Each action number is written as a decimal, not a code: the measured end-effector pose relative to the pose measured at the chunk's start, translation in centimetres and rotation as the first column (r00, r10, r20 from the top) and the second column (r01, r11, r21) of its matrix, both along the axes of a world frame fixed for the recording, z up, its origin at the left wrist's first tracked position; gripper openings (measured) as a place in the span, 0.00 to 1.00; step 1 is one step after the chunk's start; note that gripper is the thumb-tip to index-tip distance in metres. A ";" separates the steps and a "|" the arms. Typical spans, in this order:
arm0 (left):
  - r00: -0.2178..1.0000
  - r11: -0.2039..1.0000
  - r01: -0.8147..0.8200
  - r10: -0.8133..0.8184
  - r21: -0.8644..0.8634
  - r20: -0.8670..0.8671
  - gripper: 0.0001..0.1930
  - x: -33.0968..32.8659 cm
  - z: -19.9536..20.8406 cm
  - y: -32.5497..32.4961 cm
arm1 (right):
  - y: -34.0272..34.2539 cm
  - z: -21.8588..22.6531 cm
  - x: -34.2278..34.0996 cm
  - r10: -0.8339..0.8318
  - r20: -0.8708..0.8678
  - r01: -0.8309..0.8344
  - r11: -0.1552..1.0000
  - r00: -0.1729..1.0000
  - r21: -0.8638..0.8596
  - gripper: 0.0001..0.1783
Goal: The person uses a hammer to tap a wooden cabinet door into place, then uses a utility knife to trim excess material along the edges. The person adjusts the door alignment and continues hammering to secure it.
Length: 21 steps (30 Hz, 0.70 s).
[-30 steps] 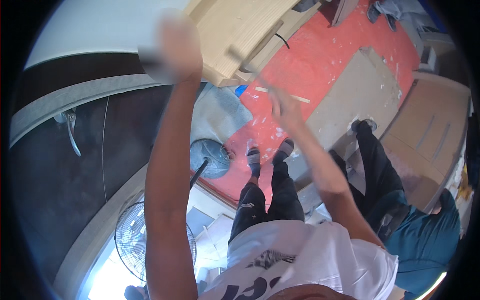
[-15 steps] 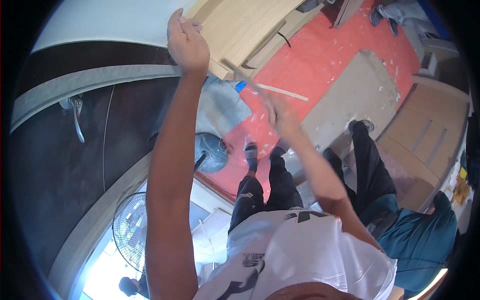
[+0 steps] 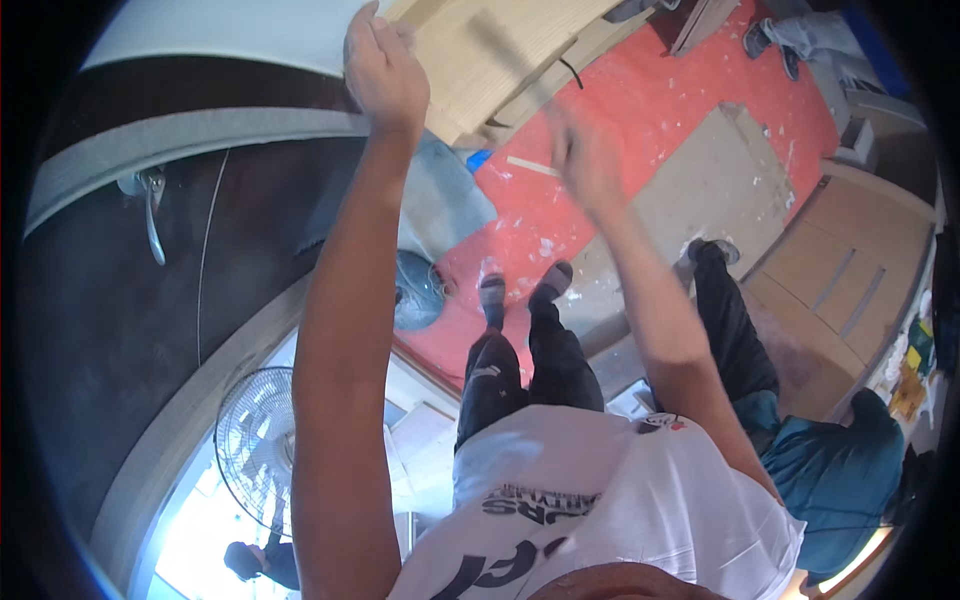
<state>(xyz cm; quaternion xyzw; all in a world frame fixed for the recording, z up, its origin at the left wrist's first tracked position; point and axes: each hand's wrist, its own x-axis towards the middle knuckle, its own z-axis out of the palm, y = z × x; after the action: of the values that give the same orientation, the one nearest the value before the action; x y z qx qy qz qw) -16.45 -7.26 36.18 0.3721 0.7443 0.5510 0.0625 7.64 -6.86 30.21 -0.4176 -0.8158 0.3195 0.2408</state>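
Observation:
My left hand (image 3: 388, 78) is raised at the upper left, its fingers stretched upward against the near left edge of a pale wooden panel (image 3: 480, 75). It appears to press on the wood rather than wrap round it; the fingertips are partly hidden. To its right, my right hand (image 3: 588, 165) is closed round the handle of a hammer-like tool (image 3: 495, 40). Both are smeared by motion, so the tool's exact kind is unclear. The tool's far end is in front of the panel.
A dark door (image 3: 120, 260) with a lever handle (image 3: 154, 215) stands at left. Below are red floor covering (image 3: 620, 120), a cardboard sheet (image 3: 700, 190) and a thin wood strip (image 3: 532, 166). A person in a teal top (image 3: 835, 480) is close at right; a fan (image 3: 255, 445) stands lower left.
My right hand has swung up and to the right with the tool, lifting its far end. My left hand has shifted slightly up and right in the picture, still at the wood.

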 end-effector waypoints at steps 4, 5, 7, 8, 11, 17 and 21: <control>0.997 0.990 -0.076 0.075 -0.122 -0.019 0.20 0.3 0.9 -0.4 | -3.8 1.1 -0.1 -0.008 -0.017 0.007 0.998 1.000 -0.056 0.09; 0.997 0.992 -0.075 0.072 -0.105 -0.031 0.20 0.2 1.1 -0.5 | -6.6 0.9 1.0 0.061 -0.024 -0.062 0.997 0.998 -0.055 0.09; 0.997 0.996 -0.057 0.054 -0.075 -0.046 0.20 0.4 0.9 -0.9 | -7.0 1.1 1.1 0.047 -0.017 -0.048 0.998 0.999 -0.036 0.09; 0.998 0.996 -0.055 0.052 -0.073 -0.043 0.20 0.4 1.0 -0.8 | -6.8 1.8 0.9 0.029 -0.019 -0.030 0.999 0.999 -0.024 0.09; 0.998 0.995 -0.058 0.055 -0.081 -0.044 0.20 0.8 0.9 -0.6 | -1.6 2.7 -0.8 0.001 0.041 0.003 0.995 0.999 -0.097 0.08; 0.993 0.994 -0.064 0.055 -0.088 -0.100 0.19 0.0 0.8 -0.7 | -7.5 3.0 -0.3 -0.004 -0.073 -0.001 0.998 0.997 -0.068 0.10; 0.996 0.990 -0.068 0.061 -0.120 -0.065 0.19 0.8 0.7 -0.2 | -1.5 3.9 -2.4 0.029 -0.014 -0.030 0.997 0.999 -0.073 0.10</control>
<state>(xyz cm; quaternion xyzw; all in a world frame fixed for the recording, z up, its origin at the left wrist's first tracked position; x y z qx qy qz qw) -15.68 -7.51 36.84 0.3600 0.7899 0.4944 0.0445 5.28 -8.34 34.07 -0.4120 -0.8080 0.3556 0.2258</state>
